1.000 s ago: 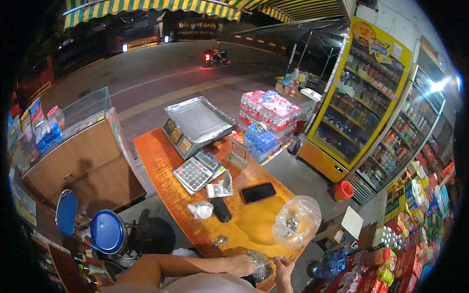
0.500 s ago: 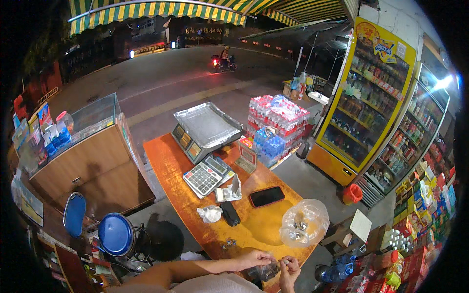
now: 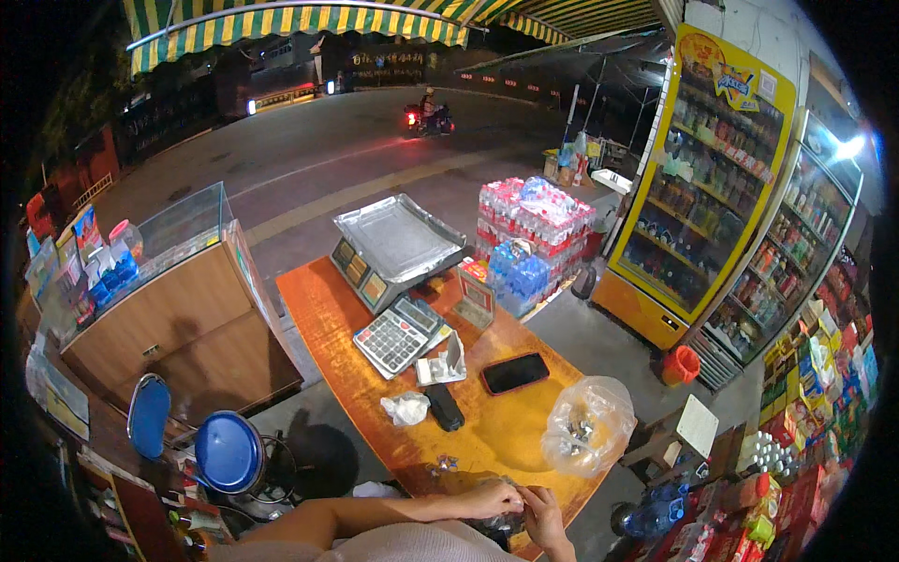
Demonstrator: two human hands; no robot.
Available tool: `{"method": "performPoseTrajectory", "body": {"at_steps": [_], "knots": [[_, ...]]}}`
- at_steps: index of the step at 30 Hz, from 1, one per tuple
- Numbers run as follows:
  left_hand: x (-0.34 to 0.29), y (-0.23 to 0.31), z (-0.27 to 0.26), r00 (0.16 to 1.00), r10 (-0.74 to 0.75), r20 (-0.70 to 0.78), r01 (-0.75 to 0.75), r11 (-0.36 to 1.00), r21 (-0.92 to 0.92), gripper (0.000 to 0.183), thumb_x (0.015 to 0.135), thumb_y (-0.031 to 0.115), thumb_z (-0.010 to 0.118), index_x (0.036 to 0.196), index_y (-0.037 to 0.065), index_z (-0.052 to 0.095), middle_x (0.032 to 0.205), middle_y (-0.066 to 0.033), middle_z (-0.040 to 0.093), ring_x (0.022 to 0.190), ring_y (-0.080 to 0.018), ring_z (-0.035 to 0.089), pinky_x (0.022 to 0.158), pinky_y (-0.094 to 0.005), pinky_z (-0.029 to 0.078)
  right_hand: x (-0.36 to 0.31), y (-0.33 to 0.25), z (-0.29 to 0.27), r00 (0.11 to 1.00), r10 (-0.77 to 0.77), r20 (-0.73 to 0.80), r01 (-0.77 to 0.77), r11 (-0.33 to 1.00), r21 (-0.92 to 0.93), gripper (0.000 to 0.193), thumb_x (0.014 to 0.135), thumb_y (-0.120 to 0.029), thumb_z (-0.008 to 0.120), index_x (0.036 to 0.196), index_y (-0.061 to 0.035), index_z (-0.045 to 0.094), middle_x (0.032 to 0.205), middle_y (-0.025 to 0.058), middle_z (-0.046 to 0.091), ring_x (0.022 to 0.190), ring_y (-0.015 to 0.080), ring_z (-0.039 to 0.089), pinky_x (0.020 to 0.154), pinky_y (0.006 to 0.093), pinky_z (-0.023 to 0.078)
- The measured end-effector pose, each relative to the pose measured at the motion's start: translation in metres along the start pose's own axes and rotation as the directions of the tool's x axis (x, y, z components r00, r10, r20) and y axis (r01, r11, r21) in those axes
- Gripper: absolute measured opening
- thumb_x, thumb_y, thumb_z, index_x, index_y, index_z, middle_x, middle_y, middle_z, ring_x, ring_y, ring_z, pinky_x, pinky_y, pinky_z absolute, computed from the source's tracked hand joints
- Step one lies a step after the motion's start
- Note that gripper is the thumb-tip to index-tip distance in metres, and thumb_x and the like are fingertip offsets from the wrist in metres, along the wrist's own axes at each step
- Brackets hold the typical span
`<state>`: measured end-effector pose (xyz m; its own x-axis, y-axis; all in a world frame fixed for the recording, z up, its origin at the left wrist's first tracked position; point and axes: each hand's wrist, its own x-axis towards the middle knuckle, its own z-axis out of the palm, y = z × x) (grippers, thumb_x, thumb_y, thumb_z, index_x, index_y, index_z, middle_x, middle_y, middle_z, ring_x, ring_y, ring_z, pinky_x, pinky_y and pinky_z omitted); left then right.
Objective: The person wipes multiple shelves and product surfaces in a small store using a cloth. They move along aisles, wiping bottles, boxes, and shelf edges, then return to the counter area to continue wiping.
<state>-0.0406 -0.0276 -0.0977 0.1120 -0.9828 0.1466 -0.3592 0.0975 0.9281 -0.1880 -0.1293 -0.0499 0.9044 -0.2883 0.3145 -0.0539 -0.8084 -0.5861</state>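
Close to my body, at the near edge of the orange wooden table (image 3: 323,309), my two hands meet. My left hand (image 3: 492,500) is closed on a crumpled clear plastic bag (image 3: 504,536), which hangs below the fingers. Right beside it, my right hand (image 3: 543,515) has its fingers pinched together at the left fingertips; whatever is between them is hidden. Small shiny bits (image 3: 442,464) lie on the table left of my hands. To the right sits a round, puffed clear plastic bag (image 3: 588,426) with small pieces inside.
On the table are a black phone (image 3: 514,374), a black pouch-like object (image 3: 445,408), crumpled white plastic (image 3: 405,408), a calculator (image 3: 401,337) and a weighing scale (image 3: 398,239). A blue stool (image 3: 229,451) stands left. Stacked bottle packs (image 3: 534,225) and a yellow drinks fridge (image 3: 698,178) are beyond.
My hands have come together, the right moving left and slightly up to touch the left. A small pale thing seen in the right fingers is now out of sight. The view shifted slightly.
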Motion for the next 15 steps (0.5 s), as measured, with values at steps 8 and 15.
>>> {"method": "performPoseTrajectory", "body": {"at_steps": [8,15], "knots": [[-0.003,0.026,-0.011,0.909,-0.417,0.025,0.405,0.867,-0.291,0.018,0.086,0.019,0.063,0.095,0.005,0.071,0.087,-0.0072,0.070,0.077,-0.0126,0.061,0.069,-0.0293,0.047,-0.012,-0.002,-0.010,0.992,-0.025,0.124,0.038,0.994,-0.104,0.013,0.067,0.000,0.064,0.078,-0.0055,0.066,0.072,0.0095,0.059,0.072,0.0297,0.055,0.062,0.0384,0.046],[-0.001,0.032,-0.010,0.990,-0.131,0.052,0.129,0.991,0.045,0.019,0.083,0.005,0.058,0.098,0.006,0.069,0.092,-0.0088,0.068,0.084,-0.0213,0.062,0.076,-0.0329,0.049,-0.016,0.002,-0.018,0.991,0.071,0.116,-0.089,0.983,0.158,0.012,0.075,0.000,0.063,0.085,-0.0046,0.068,0.091,0.0122,0.063,0.085,0.0312,0.059,0.073,0.0361,0.049]]}}
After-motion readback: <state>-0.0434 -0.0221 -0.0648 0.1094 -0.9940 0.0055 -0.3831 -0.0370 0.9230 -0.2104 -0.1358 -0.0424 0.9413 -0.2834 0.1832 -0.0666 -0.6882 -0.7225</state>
